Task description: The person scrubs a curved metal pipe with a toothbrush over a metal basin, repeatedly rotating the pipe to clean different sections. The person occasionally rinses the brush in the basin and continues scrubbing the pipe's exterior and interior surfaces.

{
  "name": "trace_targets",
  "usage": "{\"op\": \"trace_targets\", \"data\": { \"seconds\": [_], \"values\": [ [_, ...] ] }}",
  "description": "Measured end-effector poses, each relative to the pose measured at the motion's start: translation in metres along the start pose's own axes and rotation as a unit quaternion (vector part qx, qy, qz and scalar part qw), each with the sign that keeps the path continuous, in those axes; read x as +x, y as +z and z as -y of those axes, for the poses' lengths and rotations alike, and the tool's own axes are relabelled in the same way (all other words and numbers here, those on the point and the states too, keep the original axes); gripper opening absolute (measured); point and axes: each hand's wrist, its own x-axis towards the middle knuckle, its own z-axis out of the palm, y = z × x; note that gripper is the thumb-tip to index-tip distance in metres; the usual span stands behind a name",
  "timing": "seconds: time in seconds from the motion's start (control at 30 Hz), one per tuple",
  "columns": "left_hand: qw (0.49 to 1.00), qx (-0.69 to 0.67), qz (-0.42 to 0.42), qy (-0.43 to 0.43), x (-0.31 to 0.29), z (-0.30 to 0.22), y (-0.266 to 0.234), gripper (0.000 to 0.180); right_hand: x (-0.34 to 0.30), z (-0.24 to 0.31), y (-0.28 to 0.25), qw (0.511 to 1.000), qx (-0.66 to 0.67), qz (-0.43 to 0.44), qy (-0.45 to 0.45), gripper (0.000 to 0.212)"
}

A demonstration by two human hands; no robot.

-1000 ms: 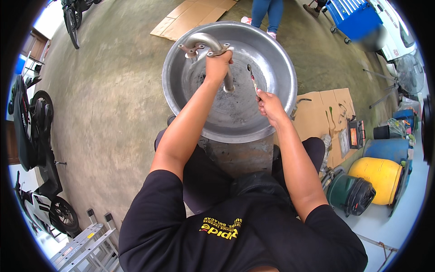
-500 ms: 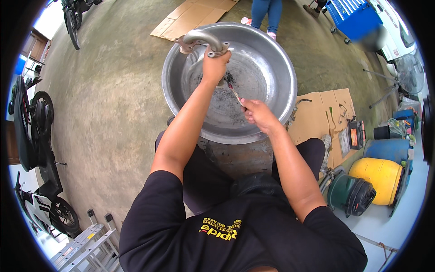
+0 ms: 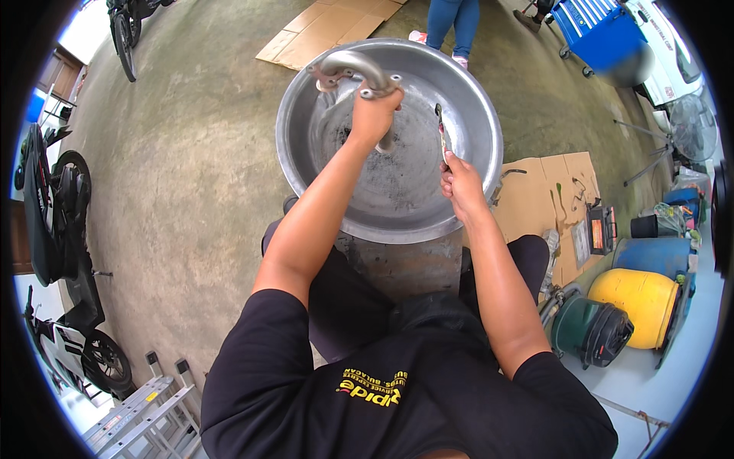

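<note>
My left hand [image 3: 375, 116] is closed round a curved metal pipe [image 3: 353, 60] with bolt flanges. The pipe bends over above the fist, and its lower end [image 3: 384, 144] shows below it, over the inside of a wide metal basin [image 3: 390, 232]. Dark crumbs and powder [image 3: 397, 186] lie on the basin floor. Toward the basin's right side, my right hand [image 3: 462, 183] grips a slim hand tool [image 3: 443, 136] with a dark rounded head and some red on its shaft. Its tip points away from me and stands apart from the pipe.
Cardboard [image 3: 535, 200] with small parts and a dark case [image 3: 601, 227] lies right of the basin. Beyond are a yellow drum [image 3: 633, 306] and a blue tool cart [image 3: 592, 34]. Another person's legs [image 3: 451, 27] stand behind the basin; motorcycles [image 3: 65, 214] and a ladder [image 3: 145, 417] are left.
My right hand has drawn the tool away from the pipe, toward the right, and its tip has swung upright. The pipe has shifted slightly right in my left hand and looks blurred.
</note>
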Motion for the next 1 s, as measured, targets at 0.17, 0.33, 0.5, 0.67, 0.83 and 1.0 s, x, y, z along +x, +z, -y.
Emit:
{"op": "trace_targets", "data": {
  "seconds": [0.17,0.33,0.5,0.67,0.83,1.0],
  "values": [
    [0.996,0.068,-0.017,0.051,-0.003,0.003,0.003,0.026,-0.001,0.002,-0.009,1.000,0.007,-0.004,-0.014,0.034],
    [0.953,0.285,-0.038,0.090,-0.005,0.004,-0.002,0.043,-0.001,0.001,-0.012,0.999,0.019,-0.014,-0.031,0.036],
    [0.923,0.377,0.072,-0.011,-0.007,-0.002,-0.003,0.042,-0.002,0.001,-0.018,0.999,0.023,-0.020,-0.030,0.036],
    [0.860,0.497,0.116,0.021,0.000,0.050,-0.014,0.043,-0.010,0.003,-0.021,0.999,-0.009,0.002,-0.052,0.035],
    [0.898,0.431,0.087,0.003,0.001,0.040,-0.010,0.044,-0.022,0.009,-0.032,0.997,-0.041,-0.002,-0.061,0.035],
    [0.941,0.322,0.085,-0.059,0.005,0.032,-0.012,0.044,-0.035,0.013,-0.039,0.995,-0.077,0.002,-0.062,0.035]
  ]
}}
